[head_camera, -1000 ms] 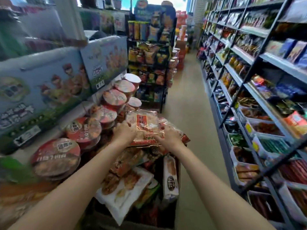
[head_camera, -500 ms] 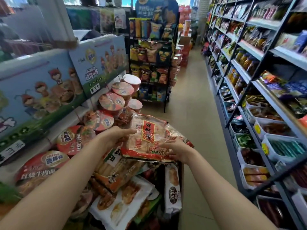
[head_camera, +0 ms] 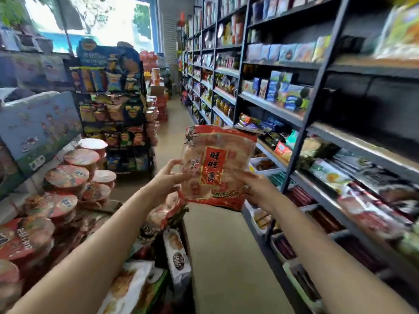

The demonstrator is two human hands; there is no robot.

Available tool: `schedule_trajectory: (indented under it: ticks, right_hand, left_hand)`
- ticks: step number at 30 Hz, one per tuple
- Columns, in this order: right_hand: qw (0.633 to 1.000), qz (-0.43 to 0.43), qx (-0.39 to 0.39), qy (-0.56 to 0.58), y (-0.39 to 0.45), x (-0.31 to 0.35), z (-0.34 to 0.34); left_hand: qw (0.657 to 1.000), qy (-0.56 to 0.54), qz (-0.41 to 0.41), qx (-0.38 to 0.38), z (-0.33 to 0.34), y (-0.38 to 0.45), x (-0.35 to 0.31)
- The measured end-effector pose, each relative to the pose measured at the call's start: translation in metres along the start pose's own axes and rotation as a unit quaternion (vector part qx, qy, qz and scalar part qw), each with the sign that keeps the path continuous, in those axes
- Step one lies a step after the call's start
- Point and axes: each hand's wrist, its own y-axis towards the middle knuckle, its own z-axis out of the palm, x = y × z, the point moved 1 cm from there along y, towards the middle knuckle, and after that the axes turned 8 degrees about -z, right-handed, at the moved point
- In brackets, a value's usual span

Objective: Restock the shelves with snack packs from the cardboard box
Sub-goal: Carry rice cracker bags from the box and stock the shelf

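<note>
Red-and-clear crinkly plastic catches the eye first: a large bag of pale round rice crackers, held up at chest height over the aisle floor, between the goods stacked on the left and the dark metal shelving on the right. The left hand grips the bag's lower left edge, fingers curled round behind and thumb towards the front. The right hand holds the lower right side, fingers spread along the film and wrapped onto it. Neither hand is slack; both are busy with this one pack.

It stands nearly upright, its long axis running top to bottom and leaning a little to the right. The printed face with the red label panel looks back at the person, the top seam points up towards the shelves, and the bottom seam hangs just above a second, similar pack lying on the heap below.

I would judge it light for its size and puffed with air, so it should lift easily, but the film looks slick and the crackers inside will break if squeezed (a grip on the sealed edges seems safer than one across the middle). Held by both lower corners as it is now, the top may flop. More packs, among them a white-wrapped biscuit sleeve, lie in the box below; its cardboard is hard to make out here.
</note>
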Motion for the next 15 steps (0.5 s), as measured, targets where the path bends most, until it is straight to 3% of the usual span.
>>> schedule_trajectory:
  ticks: [7, 15]
  right_hand:
    - [0.967, -0.088, -0.233, -0.048, -0.123, 0.048, -0.178]
    - [0.873, -0.191, -0.444, -0.057, -0.304, 0.094, -0.335]
  left_hand:
    - [0.978, 0.071, 0.066, 0.187, 0.193, -0.01, -0.039]
    - [0.912, 0.084, 0.19, 0.355, 0.419, -0.083, -0.09]
